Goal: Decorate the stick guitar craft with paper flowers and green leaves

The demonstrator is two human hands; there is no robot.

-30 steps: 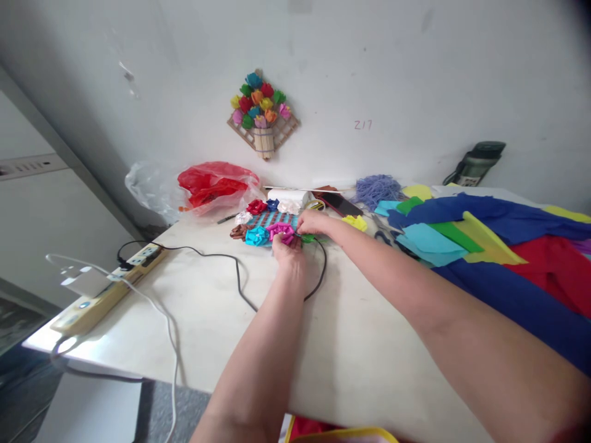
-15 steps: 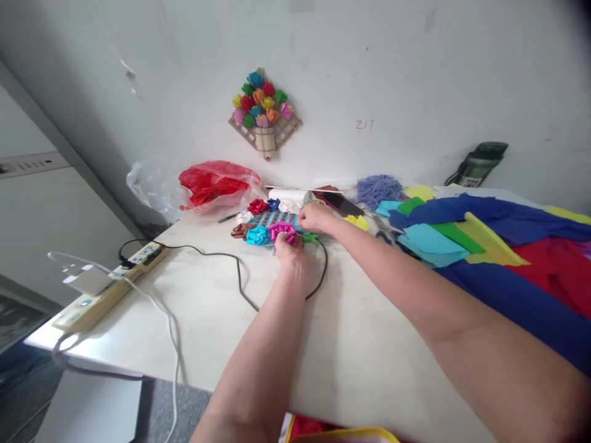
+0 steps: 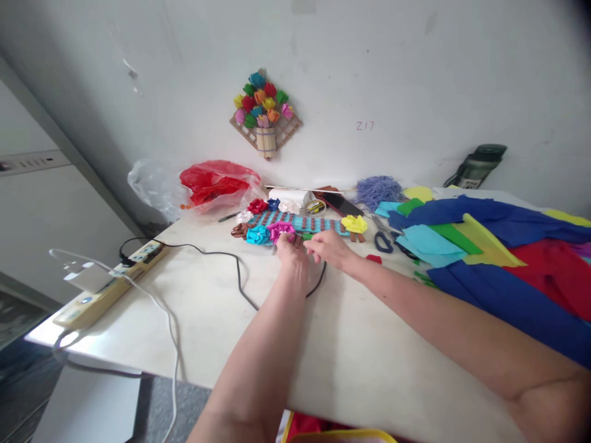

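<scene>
A blue-and-brown woven panel (image 3: 318, 224) lies on the table, with several crepe-paper flowers along its edges. My left hand (image 3: 292, 252) is closed at the panel's near edge, thumb on the magenta flower (image 3: 281, 231). To its left sit a turquoise flower (image 3: 257, 234) and a brown flower (image 3: 240, 230). My right hand (image 3: 330, 249) is just right of the left one, fingers curled in a pinch; what they hold, if anything, is too small to make out. Between the hands shows a green paper leaf (image 3: 308, 235). A yellow flower (image 3: 354, 224) is at the panel's right end.
Scissors (image 3: 384, 241) and coloured crepe-paper sheets (image 3: 489, 215) lie on the right. A phone (image 3: 342, 203) and purple shredded strands (image 3: 377, 191) are at the back. A black cable (image 3: 239, 277) runs near my left arm from a power strip (image 3: 111, 286). A red plastic bag (image 3: 217, 184) stands back left.
My right hand has come down and toward me from over the panel to beside my left hand, uncovering the panel's right part. The left hand stays at the magenta flower.
</scene>
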